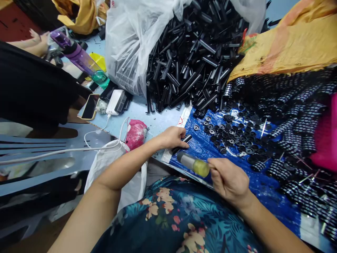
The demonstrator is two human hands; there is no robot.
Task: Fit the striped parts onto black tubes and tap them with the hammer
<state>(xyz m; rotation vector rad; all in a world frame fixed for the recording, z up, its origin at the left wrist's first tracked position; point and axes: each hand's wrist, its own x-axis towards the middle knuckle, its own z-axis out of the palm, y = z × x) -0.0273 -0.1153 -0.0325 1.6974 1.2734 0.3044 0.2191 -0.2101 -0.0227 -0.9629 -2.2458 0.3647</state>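
My left hand [173,137] is at the near edge of the blue printed sheet [191,123], its fingers closed on a short black plastic tube [187,138]. My right hand [230,179] is a fist around the handle of a mallet [193,163]. The mallet's head has a grey middle and a translucent yellow face; motion blurs it. It hangs just below and right of the left hand, apart from the tube. Small round black discs [231,135] with centre holes lie scattered on the sheet beyond both hands.
A large heap of black tubes [189,66] spills from a clear plastic bag [129,45]. Stacked checkered black pieces [302,109] fill the right side under a yellow sack [297,42]. To the left are a purple bottle [81,59], a phone [90,106] and a cabled white device [116,102]. Another person's hand [39,42] shows at upper left.
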